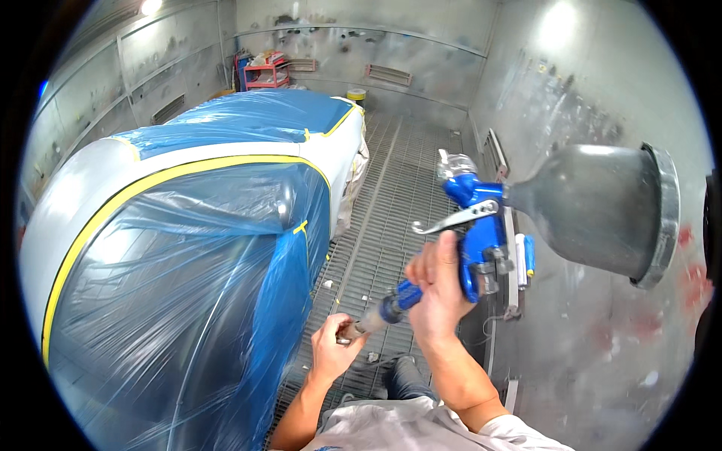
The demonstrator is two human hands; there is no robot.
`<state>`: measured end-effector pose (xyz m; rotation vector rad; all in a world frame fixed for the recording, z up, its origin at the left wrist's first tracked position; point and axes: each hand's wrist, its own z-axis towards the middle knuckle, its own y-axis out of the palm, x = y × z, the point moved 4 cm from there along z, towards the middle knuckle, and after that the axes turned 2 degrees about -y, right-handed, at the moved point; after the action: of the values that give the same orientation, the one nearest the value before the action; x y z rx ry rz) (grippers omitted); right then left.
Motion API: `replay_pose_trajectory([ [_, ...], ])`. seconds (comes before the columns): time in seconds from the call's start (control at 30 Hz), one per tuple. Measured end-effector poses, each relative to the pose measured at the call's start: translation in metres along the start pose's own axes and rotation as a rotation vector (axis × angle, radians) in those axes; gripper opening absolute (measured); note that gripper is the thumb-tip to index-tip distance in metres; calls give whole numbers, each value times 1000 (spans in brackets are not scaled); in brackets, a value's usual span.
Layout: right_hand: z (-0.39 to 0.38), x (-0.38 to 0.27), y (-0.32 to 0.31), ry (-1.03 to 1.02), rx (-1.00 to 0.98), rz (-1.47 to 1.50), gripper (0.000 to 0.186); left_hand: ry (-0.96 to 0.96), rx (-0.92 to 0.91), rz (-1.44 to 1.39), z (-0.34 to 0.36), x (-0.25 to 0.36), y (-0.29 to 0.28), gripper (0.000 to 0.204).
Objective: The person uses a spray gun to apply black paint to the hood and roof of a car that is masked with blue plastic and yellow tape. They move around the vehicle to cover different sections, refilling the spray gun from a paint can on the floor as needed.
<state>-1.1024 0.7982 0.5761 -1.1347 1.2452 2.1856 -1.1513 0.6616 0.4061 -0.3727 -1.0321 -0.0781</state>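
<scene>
My right hand (438,293) is wrapped around the grip of a blue spray gun (485,240), which lies tipped on its side. Its silver trigger lever (459,219) stands out in front of my fingers. A large grey paint cup (590,207) with a wide rim points off to the right from the gun. Below the grip runs a blue and translucent inline air fitting (374,319). The lower end of that fitting sits in the closed fingers of my left hand (333,352). To the left, a car body (56,218) is covered with blue masking film (274,301) and edged with yellow tape (184,163).
The floor is a metal grating (376,218) with scraps of tape on it. A stained grey wall (602,331) stands close on the right, with blue and white rolls (525,259) against it. A red cart (268,74) and a yellow-topped bucket (356,95) are at the back.
</scene>
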Motion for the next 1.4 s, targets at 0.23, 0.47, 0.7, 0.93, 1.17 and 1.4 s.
replay_pose_trajectory([
  [0.23, 173, 66, -34, -103, 19, 13, 34, -611, -73, 259, -45, -290, 76, 23],
  [0.47, 360, 165, -122, 118, -162, -178, 42, -625, -20, 435, -64, -389, 218, 29],
  [0.7, 508, 194, -181, 62, -70, -230, 30, -587, -268, 426, 115, -344, 328, 32],
  [0.93, 606, 204, -203, -93, -144, -395, 42, -339, -252, 412, 298, -317, 414, 37],
  [1.17, 712, 265, -222, 104, -130, -425, 52, -356, -263, 411, 410, -388, 465, 39],
  [1.4, 838, 335, -209, 64, 79, -441, 39, -351, -707, 463, 491, -476, 520, 39],
])
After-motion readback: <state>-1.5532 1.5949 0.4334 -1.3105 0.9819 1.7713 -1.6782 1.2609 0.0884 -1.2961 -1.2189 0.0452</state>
